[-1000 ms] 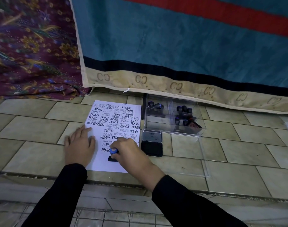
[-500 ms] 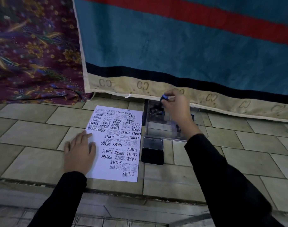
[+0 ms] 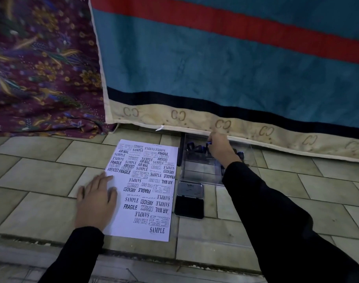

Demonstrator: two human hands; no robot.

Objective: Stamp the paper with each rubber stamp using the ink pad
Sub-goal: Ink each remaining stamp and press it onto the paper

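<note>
The left hand [image 3: 95, 203] lies flat and open on the white stamped paper sheet [image 3: 142, 190] on the tiled floor [image 3: 31, 170], while the right hand [image 3: 220, 149], fingers closed on a blue-handled rubber stamp [image 3: 208, 143], reaches into the clear plastic box [image 3: 201, 170] beyond the open black ink pad [image 3: 189, 202].

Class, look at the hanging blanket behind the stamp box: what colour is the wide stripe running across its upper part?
Red, crossing the teal blanket; the head view shows it.

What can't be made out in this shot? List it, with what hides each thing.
Head view only:
- Right hand: whether its fingers grip a stamp; the back of the hand covers them.
- Clear box: stamp count; hand and sleeve cover part.
- Ink pad: lid label too small to read.
- Paper: left edge under the left hand; boxed imprints too fine to read.
</note>
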